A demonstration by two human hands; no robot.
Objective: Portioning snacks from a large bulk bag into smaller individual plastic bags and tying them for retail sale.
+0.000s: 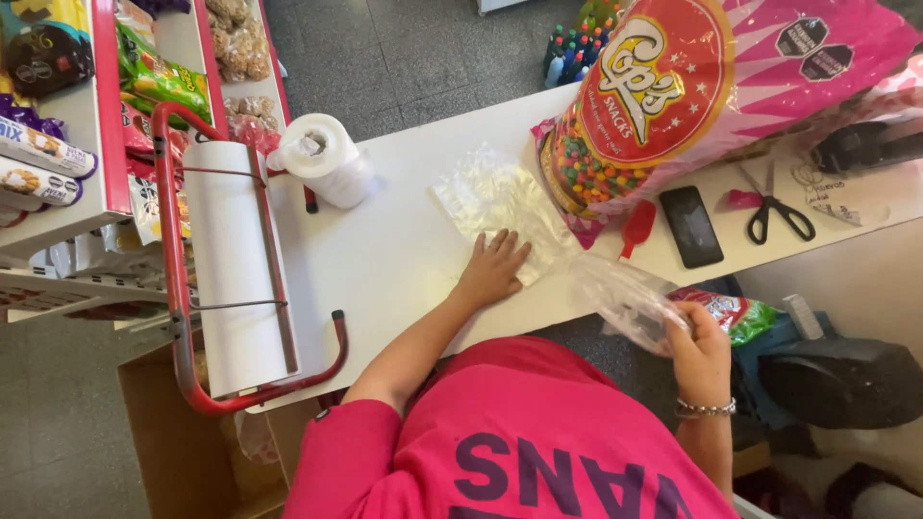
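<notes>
White counter (404, 240), big pink snack bag (711, 86)

I see scissors (777, 209), a black phone (690, 225) and a red scoop (636, 228) on the white counter (404, 240). A paper roll (236, 264) sits in its red holder (173, 288).

Thin clear crinkled plastic bag (630, 303), glossy pink foil snack sack (692, 86), smooth matt white counter (404, 250), glossy black phone (690, 226)

bare counter (404, 250) left, snack bag (673, 86) right
</notes>
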